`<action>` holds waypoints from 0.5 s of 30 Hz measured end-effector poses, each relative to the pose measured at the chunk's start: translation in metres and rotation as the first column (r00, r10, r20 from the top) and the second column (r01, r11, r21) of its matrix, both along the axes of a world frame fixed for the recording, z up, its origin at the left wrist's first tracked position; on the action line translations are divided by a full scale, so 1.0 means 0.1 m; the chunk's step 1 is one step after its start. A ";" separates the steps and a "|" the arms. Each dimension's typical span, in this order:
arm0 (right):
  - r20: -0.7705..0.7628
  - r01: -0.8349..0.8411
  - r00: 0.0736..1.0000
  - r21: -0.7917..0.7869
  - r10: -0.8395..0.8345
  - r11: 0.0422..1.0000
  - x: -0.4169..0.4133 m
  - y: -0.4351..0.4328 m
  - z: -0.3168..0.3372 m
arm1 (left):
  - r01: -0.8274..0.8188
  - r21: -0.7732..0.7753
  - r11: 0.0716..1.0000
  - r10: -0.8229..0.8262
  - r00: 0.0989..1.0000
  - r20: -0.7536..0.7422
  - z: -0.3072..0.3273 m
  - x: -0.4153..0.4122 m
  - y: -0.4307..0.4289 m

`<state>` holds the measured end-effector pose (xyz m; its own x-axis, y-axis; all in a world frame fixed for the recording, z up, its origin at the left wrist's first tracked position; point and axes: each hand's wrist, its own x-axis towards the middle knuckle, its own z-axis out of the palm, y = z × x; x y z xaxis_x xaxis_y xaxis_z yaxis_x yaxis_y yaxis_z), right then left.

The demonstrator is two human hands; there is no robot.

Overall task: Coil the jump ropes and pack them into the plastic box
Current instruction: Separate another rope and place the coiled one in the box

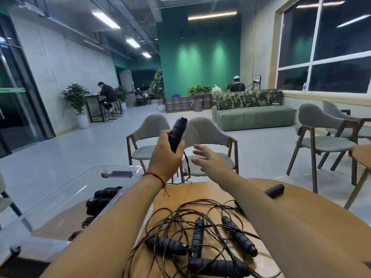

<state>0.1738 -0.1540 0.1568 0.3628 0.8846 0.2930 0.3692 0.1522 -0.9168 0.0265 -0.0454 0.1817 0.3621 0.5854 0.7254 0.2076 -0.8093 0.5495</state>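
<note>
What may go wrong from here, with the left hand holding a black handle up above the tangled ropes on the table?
1. The thin cord under the raised handle in the left hand hangs toward the tangled cords. Pulling higher may tighten knots or drag the pile.
2. The lone handle lies near the edge of the table. A snagged cord might pull it off.

black rope handles — green wall

Nothing legible from my view. Green door strip and far wall sign are too blurred.
</note>
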 end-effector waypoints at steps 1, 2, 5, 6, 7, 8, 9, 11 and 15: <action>-0.011 -0.004 1.000 0.008 0.004 1.000 0.01 0.08 -0.05 | 0.034 -0.006 0.999 -0.034 0.999 0.001 -0.08 0.07 0.01; -0.025 -0.011 1.000 0.015 0.012 1.000 0.03 0.15 -0.10 | 0.064 -0.011 0.998 -0.064 0.998 0.005 -0.16 0.13 0.01; -0.033 -0.001 0.999 0.036 0.002 0.999 0.10 0.33 -0.26 | 0.117 -0.030 0.993 -0.117 0.993 -0.001 -0.43 0.28 0.04; -0.044 0.009 0.999 0.038 -0.007 0.999 0.15 0.39 -0.33 | 0.126 -0.038 0.991 -0.126 0.992 -0.009 -0.55 0.35 0.09; -0.051 0.023 0.998 0.042 -0.021 0.999 0.19 0.44 -0.38 | 0.131 -0.046 0.990 -0.131 0.991 -0.009 -0.63 0.39 0.11; -0.056 0.033 0.998 0.039 -0.030 0.999 0.20 0.46 -0.42 | 0.137 -0.057 0.989 -0.137 0.991 -0.006 -0.69 0.39 0.12; -0.060 0.045 0.997 0.028 -0.043 0.999 0.27 0.54 -0.49 | 0.146 -0.079 0.986 -0.147 0.989 0.003 -0.76 0.45 0.18; -0.044 0.043 0.998 -0.004 -0.043 0.999 0.38 0.66 -0.63 | 0.181 -0.125 0.976 -0.179 0.984 0.023 -0.88 0.52 0.29; 0.025 0.027 0.999 -0.053 -0.026 0.998 0.53 0.86 -0.86 | 0.174 -0.193 0.966 -0.170 0.985 0.038 -1.08 0.60 0.46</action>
<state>0.2267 -0.0676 0.0711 0.3797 0.8893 0.2550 0.3944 0.0937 -0.9142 0.0860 0.0006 0.0733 0.4556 0.6461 0.6124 0.0609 -0.7089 0.7027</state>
